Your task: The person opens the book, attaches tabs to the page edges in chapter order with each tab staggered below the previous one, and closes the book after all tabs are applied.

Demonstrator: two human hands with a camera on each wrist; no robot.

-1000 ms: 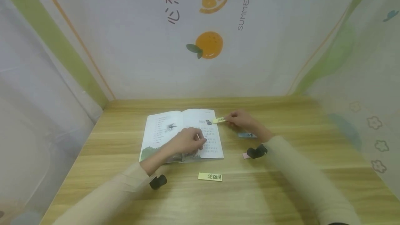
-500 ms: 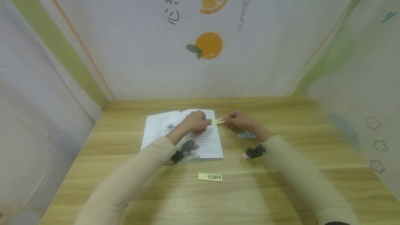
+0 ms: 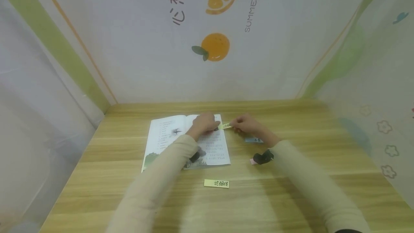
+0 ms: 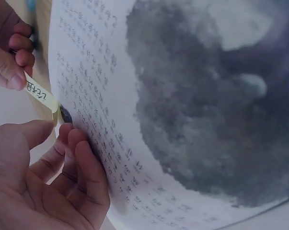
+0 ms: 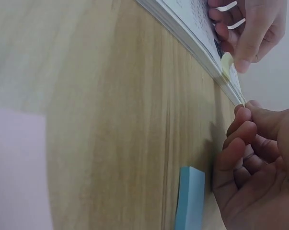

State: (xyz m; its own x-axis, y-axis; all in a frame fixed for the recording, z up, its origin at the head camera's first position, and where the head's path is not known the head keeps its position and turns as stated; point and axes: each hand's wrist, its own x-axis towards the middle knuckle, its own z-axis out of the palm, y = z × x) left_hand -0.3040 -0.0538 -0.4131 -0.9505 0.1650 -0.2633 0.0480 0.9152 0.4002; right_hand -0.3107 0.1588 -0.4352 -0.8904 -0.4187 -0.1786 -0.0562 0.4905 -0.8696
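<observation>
A yellow sticky note strip (image 3: 227,126) with black handwriting reaches out past the right page edge of an open book (image 3: 218,155). My right hand (image 3: 247,123) pinches its outer end between thumb and forefinger. At the page edge, my left hand (image 3: 205,122) has thumb and forefinger around the strip's inner end, which bends there in the left wrist view. Close-up, the left thumb (image 5: 245,62) lies right at the curled yellow end. The left hand's remaining fingers (image 4: 89,167) curl loosely over the printed page.
A second yellow sticky pad (image 3: 216,183) with handwriting lies in front of the book. A blue sticky pad (image 5: 190,199) lies beneath the right hand, and a pink one (image 3: 253,161) sits near the right wrist's black camera strap (image 3: 263,157). Printed curtains surround the wooden table (image 3: 291,118).
My left hand has moved up and right across the book from the lower page to the strip's inner end. The right hand stays nearly in place, holding the strip.
</observation>
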